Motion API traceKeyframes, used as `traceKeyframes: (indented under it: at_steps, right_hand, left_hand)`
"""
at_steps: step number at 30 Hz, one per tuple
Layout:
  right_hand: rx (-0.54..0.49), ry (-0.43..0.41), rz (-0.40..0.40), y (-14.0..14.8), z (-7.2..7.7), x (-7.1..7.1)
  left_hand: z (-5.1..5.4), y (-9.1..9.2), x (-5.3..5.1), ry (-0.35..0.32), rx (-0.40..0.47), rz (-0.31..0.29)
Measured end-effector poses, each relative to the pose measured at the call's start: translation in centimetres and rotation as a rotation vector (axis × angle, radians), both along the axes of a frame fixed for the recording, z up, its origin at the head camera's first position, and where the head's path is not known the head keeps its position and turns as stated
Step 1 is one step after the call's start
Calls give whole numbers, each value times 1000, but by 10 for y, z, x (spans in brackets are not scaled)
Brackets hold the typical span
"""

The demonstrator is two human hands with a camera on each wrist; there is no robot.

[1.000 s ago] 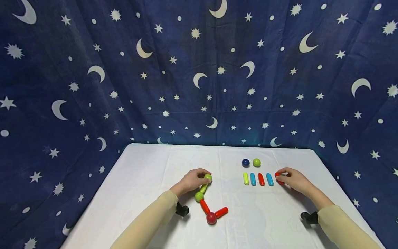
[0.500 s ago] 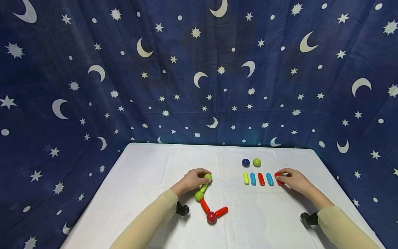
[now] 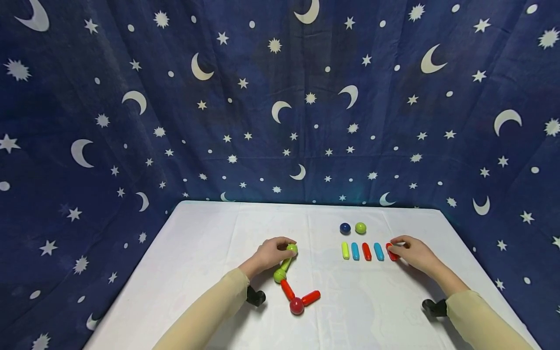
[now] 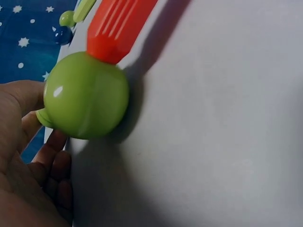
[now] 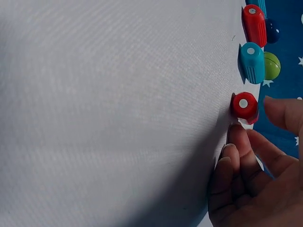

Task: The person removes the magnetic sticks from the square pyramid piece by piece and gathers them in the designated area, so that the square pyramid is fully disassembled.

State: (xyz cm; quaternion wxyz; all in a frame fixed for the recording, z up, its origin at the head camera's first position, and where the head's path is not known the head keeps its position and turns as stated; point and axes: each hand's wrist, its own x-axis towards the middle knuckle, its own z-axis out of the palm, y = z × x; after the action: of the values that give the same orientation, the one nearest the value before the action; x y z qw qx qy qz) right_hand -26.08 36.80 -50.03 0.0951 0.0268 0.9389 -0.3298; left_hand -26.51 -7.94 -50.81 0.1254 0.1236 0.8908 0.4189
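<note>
My left hand (image 3: 272,253) holds a green ball (image 3: 292,249) at the far end of a magnetic ball-and-rod chain on the table. From it a green rod (image 3: 286,264) leads to a second green ball (image 4: 86,94), then a red rod (image 3: 287,289), a red ball (image 3: 296,306) and another red rod (image 3: 311,298). My right hand (image 3: 413,252) has its thumb and fingers around a red magnetic rod (image 5: 245,106) at the right end of a row. A pale disc shows on that rod's near end. The thumb partly covers it in the head view.
The row continues leftward with a blue rod (image 3: 378,252), a red rod (image 3: 366,252), another blue rod (image 3: 355,252) and a yellow-green rod (image 3: 345,251). Behind them sit a dark blue ball (image 3: 345,228) and a green ball (image 3: 360,228). A starry curtain (image 3: 280,121) hangs behind the white table (image 3: 210,228).
The red rod at my right hand has turned slightly, now lying closer in line with the row. My left hand and the chain stay as they were.
</note>
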Motion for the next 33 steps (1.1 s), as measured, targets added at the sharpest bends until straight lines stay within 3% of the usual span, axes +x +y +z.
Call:
traceKeyframes:
  at_steps: [5, 11, 17, 20, 24, 33]
  right_hand:
    - [-12, 59, -40, -4, 3, 3]
    - [-52, 203, -53, -24, 16, 5]
    - [-123, 305, 109, -68, 32, 7]
    - [-189, 292, 232, -97, 33, 11]
    - [-257, 215, 330, -137, 28, 13]
    - [-245, 139, 395, -193, 5, 3]
  left_hand:
    - [1, -3, 6, 61, -37, -16]
    - [-1, -6, 20, 69, -86, 52]
    - [-2, -4, 31, 85, -74, 78]
    - [-3, -2, 30, 91, -61, 81]
    - [-5, -1, 26, 93, -47, 73]
    - [0, 2, 12, 82, -66, -3]
